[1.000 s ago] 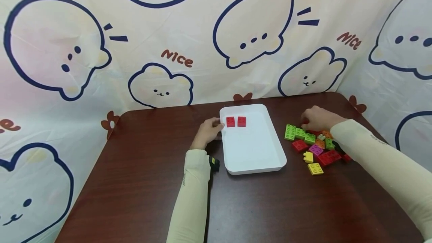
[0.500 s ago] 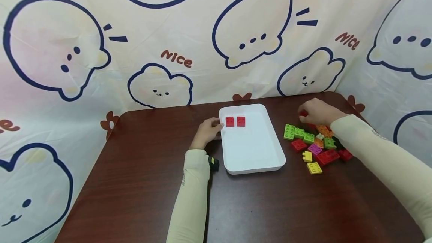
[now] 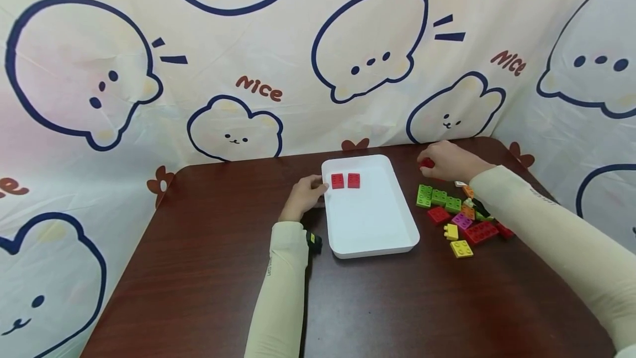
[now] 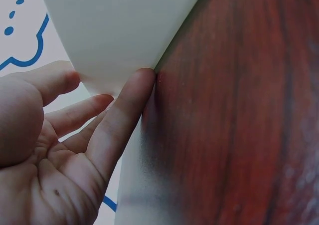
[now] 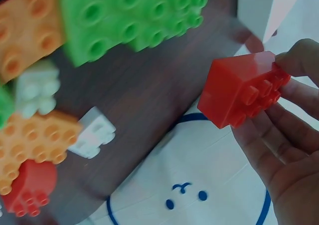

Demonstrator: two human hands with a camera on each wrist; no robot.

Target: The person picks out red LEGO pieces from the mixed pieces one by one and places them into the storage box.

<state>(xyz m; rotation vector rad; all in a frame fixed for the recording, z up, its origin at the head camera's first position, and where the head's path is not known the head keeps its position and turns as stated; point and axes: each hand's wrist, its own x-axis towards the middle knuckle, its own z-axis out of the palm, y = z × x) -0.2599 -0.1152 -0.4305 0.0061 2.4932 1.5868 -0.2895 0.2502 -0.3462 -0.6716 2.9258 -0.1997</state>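
The left hand (image 3: 304,195) touches the left side of the white tray (image 3: 371,225). Seen from the left wrist, its fairly straight fingers (image 4: 122,117) meet the outer wall, one fingertip low by the tabletop, the thumb at the rim. Two red building bricks (image 3: 337,181) lie side by side at the tray's far left, studs up. The right hand (image 3: 451,160) pinches another red building brick (image 5: 239,90) between thumb and fingers, raised beyond the pile. Its studs face the palm side in the right wrist view; the head view shows only a small part of it.
Right of the tray lies a loose pile of building bricks: green (image 3: 439,197), red (image 3: 481,232), purple (image 3: 462,221), yellow (image 3: 461,249), orange (image 5: 37,135) and white (image 5: 93,133). The right forearm (image 3: 536,236) passes over part of it. A printed curtain (image 3: 298,126) stands behind the brown table (image 3: 199,269).
The right hand has come up from the pile with a red building brick and shifted left towards the tray. The left hand and the tray hold their places.
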